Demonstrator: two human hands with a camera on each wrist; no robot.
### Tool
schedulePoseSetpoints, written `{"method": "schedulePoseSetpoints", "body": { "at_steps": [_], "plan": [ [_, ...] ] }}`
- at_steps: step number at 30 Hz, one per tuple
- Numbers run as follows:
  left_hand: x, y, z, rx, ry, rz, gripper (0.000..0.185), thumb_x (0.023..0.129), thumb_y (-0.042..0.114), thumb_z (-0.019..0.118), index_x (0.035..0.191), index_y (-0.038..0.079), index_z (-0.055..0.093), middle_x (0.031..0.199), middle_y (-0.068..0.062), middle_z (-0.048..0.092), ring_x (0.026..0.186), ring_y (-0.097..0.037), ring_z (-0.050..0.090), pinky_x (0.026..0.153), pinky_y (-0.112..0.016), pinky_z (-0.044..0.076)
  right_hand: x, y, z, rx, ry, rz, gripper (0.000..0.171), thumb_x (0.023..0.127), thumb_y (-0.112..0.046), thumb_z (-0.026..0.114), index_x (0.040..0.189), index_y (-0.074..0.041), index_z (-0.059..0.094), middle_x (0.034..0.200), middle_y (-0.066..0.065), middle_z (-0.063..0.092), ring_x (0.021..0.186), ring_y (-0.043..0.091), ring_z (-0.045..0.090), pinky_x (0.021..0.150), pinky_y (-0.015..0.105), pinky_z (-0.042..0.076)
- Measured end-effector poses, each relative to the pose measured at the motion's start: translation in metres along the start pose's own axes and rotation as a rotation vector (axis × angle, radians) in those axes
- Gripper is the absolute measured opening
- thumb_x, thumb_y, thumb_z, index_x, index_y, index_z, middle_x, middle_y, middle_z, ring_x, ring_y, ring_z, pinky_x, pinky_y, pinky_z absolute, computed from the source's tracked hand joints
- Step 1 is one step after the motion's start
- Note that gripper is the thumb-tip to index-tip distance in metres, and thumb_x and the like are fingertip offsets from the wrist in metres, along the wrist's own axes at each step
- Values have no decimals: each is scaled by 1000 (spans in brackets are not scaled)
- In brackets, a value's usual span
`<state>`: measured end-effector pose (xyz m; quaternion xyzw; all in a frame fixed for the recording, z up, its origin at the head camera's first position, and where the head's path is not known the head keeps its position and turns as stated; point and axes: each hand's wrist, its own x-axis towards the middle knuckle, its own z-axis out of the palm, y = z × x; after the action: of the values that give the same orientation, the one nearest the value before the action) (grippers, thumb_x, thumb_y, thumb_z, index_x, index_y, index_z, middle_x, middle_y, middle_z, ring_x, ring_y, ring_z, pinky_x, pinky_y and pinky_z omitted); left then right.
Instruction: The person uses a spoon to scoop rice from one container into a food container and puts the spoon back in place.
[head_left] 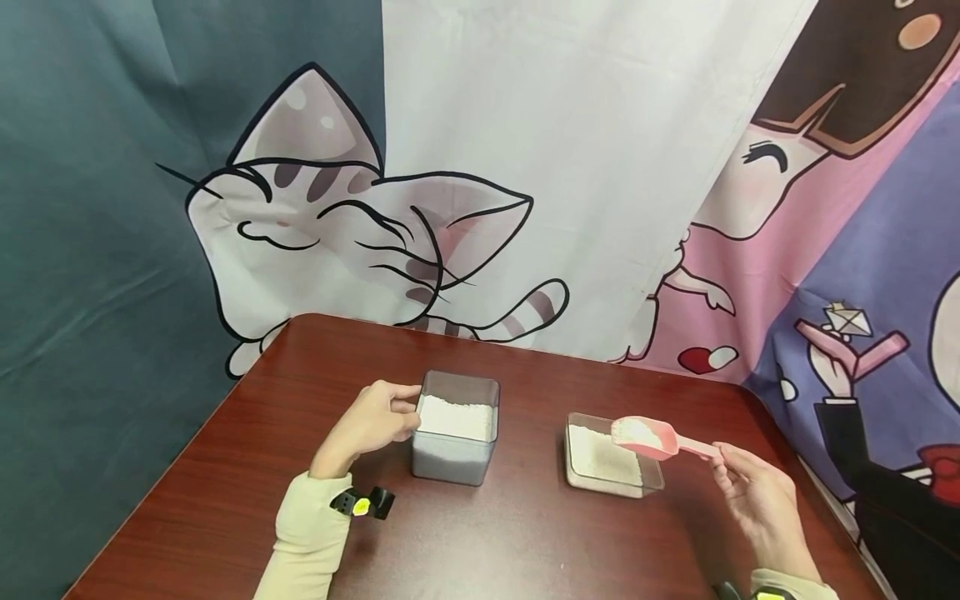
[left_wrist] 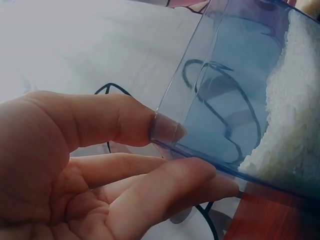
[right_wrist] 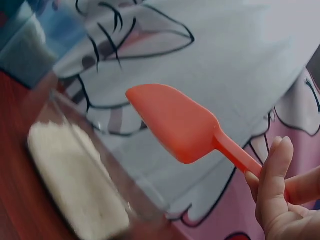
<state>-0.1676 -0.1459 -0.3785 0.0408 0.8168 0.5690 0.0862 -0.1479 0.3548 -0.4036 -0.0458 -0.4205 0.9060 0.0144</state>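
Your right hand [head_left: 757, 496] pinches the pink scoop [head_left: 647, 437] of white powder over the shallow tray [head_left: 651, 482]. Your left hand [head_left: 375, 421] grip pinches the tall container's [head_left: 453, 462] wall.

No readable words, brands, numbers or signs anywhere. Only wordless cartoon drawings on the printed fabric backdrop [head_left: 525, 167] at the far side. No labels on the clear plastic containers or on the pink plastic scoop.

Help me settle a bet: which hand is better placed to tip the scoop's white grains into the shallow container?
Right. The right hand already holds the pink scoop, loaded, above the shallow container. The left hand is busy gripping the tall container.
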Motion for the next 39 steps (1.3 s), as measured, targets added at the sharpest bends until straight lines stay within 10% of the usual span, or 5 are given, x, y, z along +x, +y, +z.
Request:
{"method": "schedulePoseSetpoints", "body": {
  "at_steps": [18, 39],
  "plan": [
    [-1, -1, 4, -15, 4, 12, 53, 75, -2, 57, 127, -7, 50, 105, -23, 64, 78, -20, 65, 68, -33, 54, 11, -6, -36, -193, -145, -67, 32, 91, 12, 39, 91, 5, 70, 87, 12, 70, 69, 16, 66, 61, 23, 53],
    [0, -2, 2, 7, 16, 23, 52, 75, -1, 58, 127, -7, 50, 103, -22, 65, 71, -16, 63, 67, -31, 54, -1, -21, 24, -822, 23, -415, 10, 84, 2, 60, 88, -1, 68, 68, 3, 69, 51, 16, 64, 50, 26, 51]
  ]
}}
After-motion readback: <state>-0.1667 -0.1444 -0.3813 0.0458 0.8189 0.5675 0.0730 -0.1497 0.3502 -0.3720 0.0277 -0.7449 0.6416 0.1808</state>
